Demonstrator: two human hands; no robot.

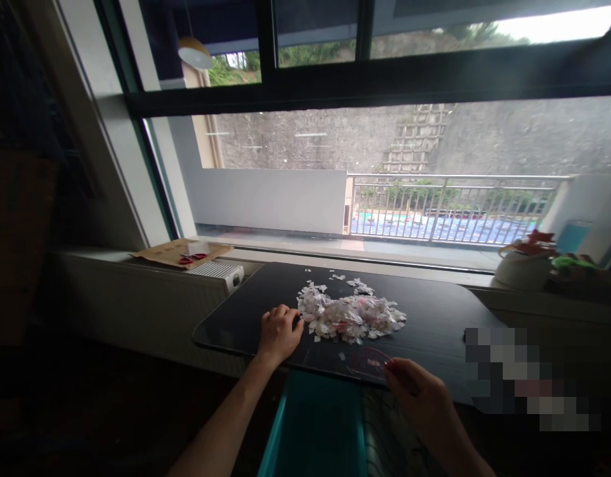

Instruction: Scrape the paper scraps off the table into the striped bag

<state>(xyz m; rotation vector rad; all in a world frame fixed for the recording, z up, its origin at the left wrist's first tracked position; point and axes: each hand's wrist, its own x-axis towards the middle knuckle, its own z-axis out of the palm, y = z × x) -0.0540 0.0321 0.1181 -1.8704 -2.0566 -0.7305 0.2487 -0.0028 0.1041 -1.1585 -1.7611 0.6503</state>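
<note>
A heap of small white paper scraps (pixel 352 315), with some pink bits, lies on the black tabletop (pixel 434 305). My left hand (pixel 281 331) rests on the table at the heap's left edge, fingers loosely bent and a gap showing by the thumb. Nothing is visible in it. Near the table's front edge, my right hand (pixel 419 384) pinches the rim of a round see-through disc with a reddish edge, like a plastic lid (pixel 367 362). Whether the disc touches the tabletop is hard to see. A few loose scraps lie behind the heap.
Below the table's front edge stands a teal bin (pixel 318 424). Red-handled scissors (pixel 193 258) lie on brown cardboard (pixel 161 253) at the left sill, above a white radiator (pixel 216 273). A white pot (pixel 523 265) stands by the window on the right.
</note>
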